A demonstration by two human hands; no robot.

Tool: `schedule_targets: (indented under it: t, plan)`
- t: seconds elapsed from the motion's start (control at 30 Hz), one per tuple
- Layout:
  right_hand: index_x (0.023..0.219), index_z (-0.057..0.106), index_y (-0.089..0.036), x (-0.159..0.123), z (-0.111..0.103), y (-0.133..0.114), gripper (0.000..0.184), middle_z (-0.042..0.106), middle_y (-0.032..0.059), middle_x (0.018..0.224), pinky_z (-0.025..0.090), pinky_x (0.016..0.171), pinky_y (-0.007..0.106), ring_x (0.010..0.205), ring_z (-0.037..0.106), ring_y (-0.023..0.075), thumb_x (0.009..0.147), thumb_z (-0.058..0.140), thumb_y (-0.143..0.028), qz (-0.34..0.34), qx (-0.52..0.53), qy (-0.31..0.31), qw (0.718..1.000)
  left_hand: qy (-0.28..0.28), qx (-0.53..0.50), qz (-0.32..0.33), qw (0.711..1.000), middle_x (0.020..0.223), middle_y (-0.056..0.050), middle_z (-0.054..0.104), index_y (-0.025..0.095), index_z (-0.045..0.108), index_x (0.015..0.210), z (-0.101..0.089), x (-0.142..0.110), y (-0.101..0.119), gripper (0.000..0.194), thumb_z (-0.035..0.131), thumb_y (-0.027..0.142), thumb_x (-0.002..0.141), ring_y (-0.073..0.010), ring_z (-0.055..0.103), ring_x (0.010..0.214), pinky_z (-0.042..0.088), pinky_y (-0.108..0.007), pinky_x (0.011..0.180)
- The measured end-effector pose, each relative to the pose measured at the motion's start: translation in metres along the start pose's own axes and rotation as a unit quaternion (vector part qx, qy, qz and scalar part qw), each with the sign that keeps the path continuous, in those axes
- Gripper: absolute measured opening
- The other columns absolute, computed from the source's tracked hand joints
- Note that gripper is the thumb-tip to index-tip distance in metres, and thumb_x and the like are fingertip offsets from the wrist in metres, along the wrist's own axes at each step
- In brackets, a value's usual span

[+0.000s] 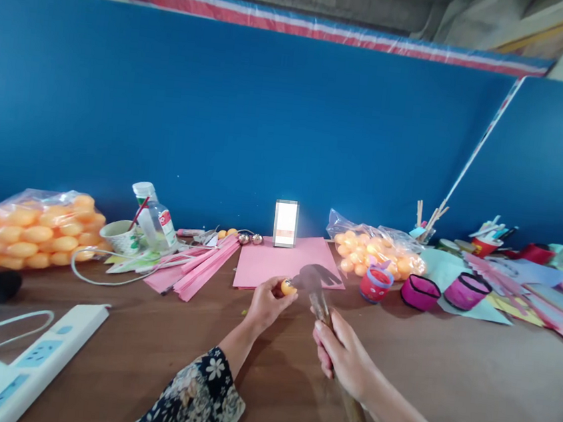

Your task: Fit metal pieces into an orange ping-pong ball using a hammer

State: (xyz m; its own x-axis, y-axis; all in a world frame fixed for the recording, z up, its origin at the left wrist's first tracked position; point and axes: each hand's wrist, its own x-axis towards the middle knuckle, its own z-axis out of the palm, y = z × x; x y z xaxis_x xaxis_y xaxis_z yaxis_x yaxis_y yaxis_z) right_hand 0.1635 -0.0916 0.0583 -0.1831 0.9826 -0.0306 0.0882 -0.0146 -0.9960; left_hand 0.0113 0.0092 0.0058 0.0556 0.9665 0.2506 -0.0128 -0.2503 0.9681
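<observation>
Above the table's middle, my left hand [265,308] pinches an orange ball [288,287] between thumb and fingertips. The ball looks like a table tennis ball and shows a small dark or shiny spot on top. My right hand [342,348] is wrapped round the wooden handle of a hammer [358,417]. The grey hammer head is up near the ball, slightly blurred; whether the two touch, I cannot tell. Behind both hands lies a flat stack of pink paper [280,264]. Two shiny metal balls [250,239] rest at its upper left edge.
Bags of orange balls stand left [28,228] and right [378,248]. A power strip [64,342] lies front left, near a bottle [157,221] and pink strips [205,270]. Rightward are a small red bucket [376,285], magenta bands [420,293] and coloured paper. A blue partition [221,111] rises behind.
</observation>
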Motion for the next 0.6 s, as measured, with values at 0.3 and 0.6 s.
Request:
schedule_targets:
  t: [0.3,0.6]
  plan:
    - [0.098,0.04,-0.021,-0.001,-0.001,-0.009,0.025,0.038,-0.0074,0.063,0.03,0.032,0.014,0.038,0.033,0.0025,0.082,0.043,-0.04,0.011,0.038,0.004,0.999,-0.006,-0.038,-0.017,0.999,0.083,-0.006,0.067,0.013,0.06,0.095,-0.001,0.001,-0.001,0.041,0.071,0.027,0.058,-0.0141,0.061,0.071,0.048,-0.026,0.067]
    - [0.101,0.04,-0.02,0.001,0.001,-0.012,0.026,0.038,-0.0077,0.063,0.03,0.032,0.014,0.038,0.032,0.002,0.083,0.042,-0.038,0.011,0.05,-0.002,0.999,-0.016,-0.048,0.0,0.999,0.087,-0.005,0.066,0.015,0.059,0.097,0.0,-0.001,0.004,0.04,0.07,0.024,0.059,-0.014,0.061,0.075,0.047,-0.026,0.071]
